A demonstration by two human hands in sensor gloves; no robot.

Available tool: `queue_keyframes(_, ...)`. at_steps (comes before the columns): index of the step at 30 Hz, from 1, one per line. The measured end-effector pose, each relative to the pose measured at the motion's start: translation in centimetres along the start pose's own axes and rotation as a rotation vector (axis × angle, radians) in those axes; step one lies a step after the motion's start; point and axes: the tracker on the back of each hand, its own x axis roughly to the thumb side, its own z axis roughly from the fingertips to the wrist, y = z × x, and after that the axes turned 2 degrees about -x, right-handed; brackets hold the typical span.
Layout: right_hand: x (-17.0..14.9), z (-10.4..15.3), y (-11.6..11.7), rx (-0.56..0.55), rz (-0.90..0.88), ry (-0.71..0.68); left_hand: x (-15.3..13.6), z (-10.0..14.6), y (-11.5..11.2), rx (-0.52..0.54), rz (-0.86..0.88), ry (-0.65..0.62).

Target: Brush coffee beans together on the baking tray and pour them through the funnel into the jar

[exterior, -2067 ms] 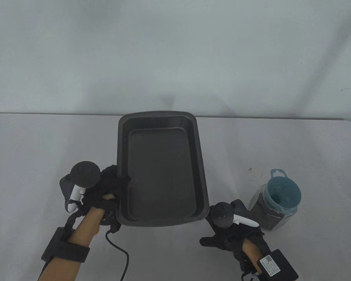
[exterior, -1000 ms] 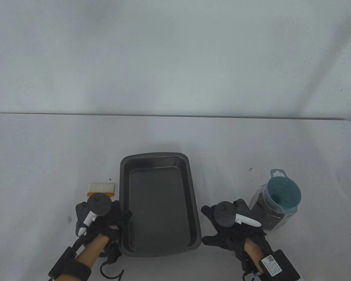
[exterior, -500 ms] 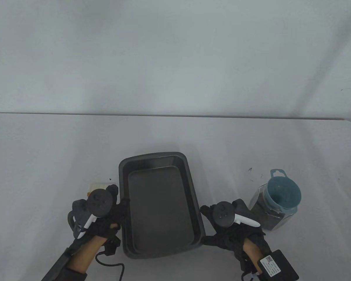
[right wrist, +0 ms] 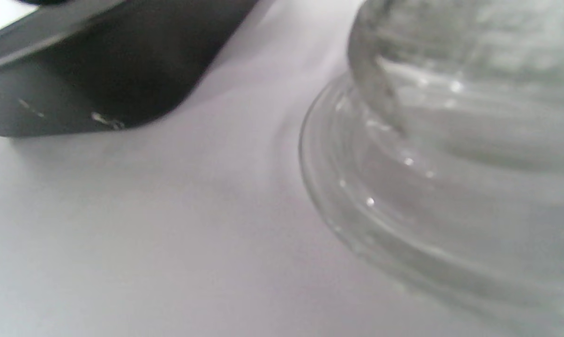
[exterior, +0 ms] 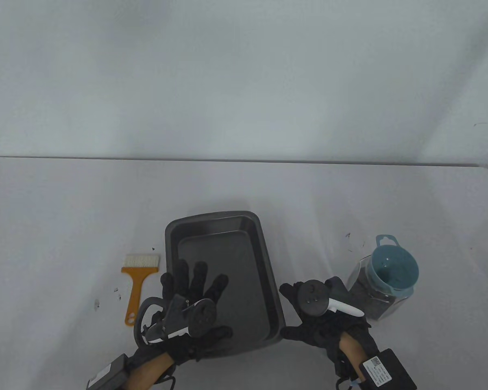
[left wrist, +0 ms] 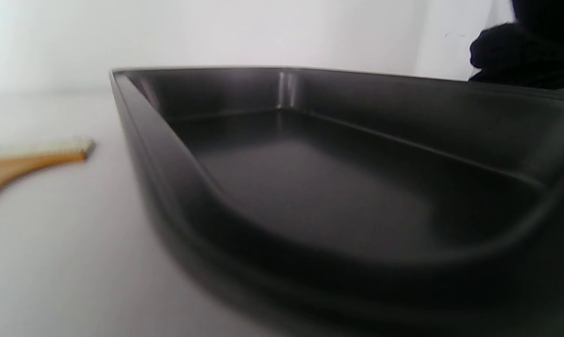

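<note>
The dark baking tray [exterior: 232, 252] lies flat on the table, and I see no beans in it. My left hand [exterior: 195, 280] hovers over its near left part, fingers spread and straight, holding nothing. Flat on the table between the tray and the jar [exterior: 362, 284] rests my right hand [exterior: 321, 321], also holding nothing. A teal funnel [exterior: 392, 270] sits in the mouth of the glass jar, which holds dark beans. In the left wrist view the tray [left wrist: 310, 187] fills the frame. The right wrist view shows the tray's corner [right wrist: 99, 70] and the jar's base [right wrist: 450, 164].
An orange-handled brush [exterior: 138, 284] with white bristles lies on the table left of the tray, also seen blurred in the left wrist view as the brush [left wrist: 29, 161]. A few dark specks [exterior: 347, 235] dot the table behind the jar.
The tray, held raised by my left hand at its left rim, came down onto the table. My left hand let go and moved over the tray with spread fingers, uncovering the brush. The right hand stayed.
</note>
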Motion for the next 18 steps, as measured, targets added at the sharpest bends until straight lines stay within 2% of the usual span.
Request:
queue_keyframes(3,0.0,0.2,-0.1,-0.027,0.005,-0.008,-0.1,0.0,0.0,0.005,-0.014,0.005)
queue_keyframes(7,0.7,1.2,-1.2,-0.141,0.021,-0.046,0.2,0.3,0.1,0.026,-0.009,0.001)
queue_keyframes(11,1.8,4.2,-3.9,-0.419,0.125,-0.061,0.4,0.4,0.3,0.044,-0.027,-0.013)
queue_keyframes(14,1.5,7.7,-6.6,-0.653,0.237,-0.005,0.1,0.6,0.5,0.067,-0.007,-0.009)
queue_keyframes(16,0.6,9.1,-7.4,-0.713,0.263,0.051,0.1,0.7,0.5,0.064,-0.007,-0.002)
queue_keyframes(18,-1.0,10.2,-7.9,-0.723,0.280,0.121,0.0,0.7,0.6,0.064,-0.002,0.000)
